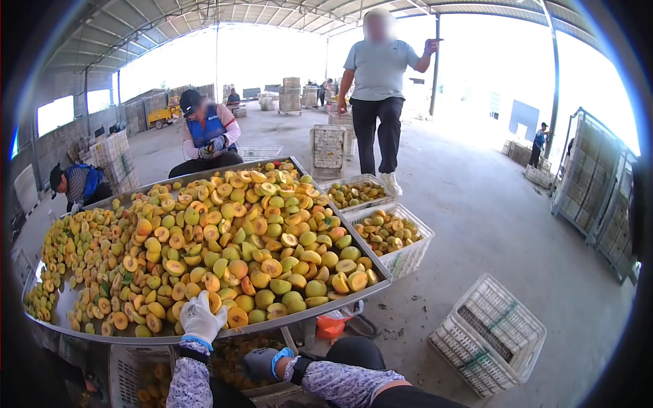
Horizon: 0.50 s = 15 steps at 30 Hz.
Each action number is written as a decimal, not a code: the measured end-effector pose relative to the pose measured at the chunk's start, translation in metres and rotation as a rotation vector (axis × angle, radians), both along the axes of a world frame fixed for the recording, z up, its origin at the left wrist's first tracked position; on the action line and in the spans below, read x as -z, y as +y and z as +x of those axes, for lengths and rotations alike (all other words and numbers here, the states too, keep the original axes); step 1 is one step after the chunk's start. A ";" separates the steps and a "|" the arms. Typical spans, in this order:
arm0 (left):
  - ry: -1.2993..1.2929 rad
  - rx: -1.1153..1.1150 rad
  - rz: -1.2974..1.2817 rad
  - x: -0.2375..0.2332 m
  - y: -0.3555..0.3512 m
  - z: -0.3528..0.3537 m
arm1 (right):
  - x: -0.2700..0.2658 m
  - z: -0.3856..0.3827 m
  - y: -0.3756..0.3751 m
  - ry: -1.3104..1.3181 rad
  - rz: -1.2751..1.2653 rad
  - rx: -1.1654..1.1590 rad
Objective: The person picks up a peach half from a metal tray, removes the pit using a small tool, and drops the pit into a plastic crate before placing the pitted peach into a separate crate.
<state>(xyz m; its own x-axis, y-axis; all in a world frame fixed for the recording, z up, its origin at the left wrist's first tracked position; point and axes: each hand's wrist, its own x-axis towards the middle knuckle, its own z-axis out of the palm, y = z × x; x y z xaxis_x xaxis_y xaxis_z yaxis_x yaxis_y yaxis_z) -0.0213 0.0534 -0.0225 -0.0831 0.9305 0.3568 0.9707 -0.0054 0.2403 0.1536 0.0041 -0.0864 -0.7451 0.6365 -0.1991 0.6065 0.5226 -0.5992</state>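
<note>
A sloping metal-rimmed table [326,309] is heaped with halved yellow-green stone fruit [231,238] that look like apricots; several show a hollow or pit. My left hand [202,318], in a white glove, rests at the near edge of the heap. Its fingers and thumb curl round an apricot half [215,301]. Below the table's edge, my right hand [262,364] wears a grey glove with a blue cuff. It hangs over a crate of fruit [235,350]; its fingers are dark and smeared, so what they hold does not show.
White crates of fruit [401,260] stand at the table's right side. Another crate [490,333] sits on the floor at right. A red container [331,325] is under the table. Two people [207,132] [78,185] work at the far side, and one person [379,81] stands beyond.
</note>
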 end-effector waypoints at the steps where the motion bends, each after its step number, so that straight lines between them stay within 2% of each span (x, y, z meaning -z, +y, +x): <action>1: -0.018 0.016 -0.009 -0.002 0.002 -0.002 | -0.003 0.002 -0.002 -0.004 -0.002 0.003; 5: -0.183 0.100 -0.010 -0.001 0.006 -0.014 | 0.008 0.006 0.003 -0.022 0.014 -0.029; 7: -0.221 0.130 0.178 0.001 0.002 -0.013 | 0.007 0.007 0.007 0.025 0.016 -0.028; 8: -0.240 0.143 0.270 0.002 -0.002 -0.013 | 0.007 0.008 0.006 0.112 0.019 0.029; 10: -0.323 0.219 0.348 -0.004 -0.013 -0.011 | -0.028 0.015 0.001 0.285 0.029 0.146; 12: -0.345 0.308 0.419 -0.014 -0.029 -0.009 | -0.031 0.013 0.007 0.487 -0.030 0.267; 15: -0.370 0.350 0.363 -0.022 -0.050 0.003 | -0.013 -0.004 0.017 0.846 -0.209 0.445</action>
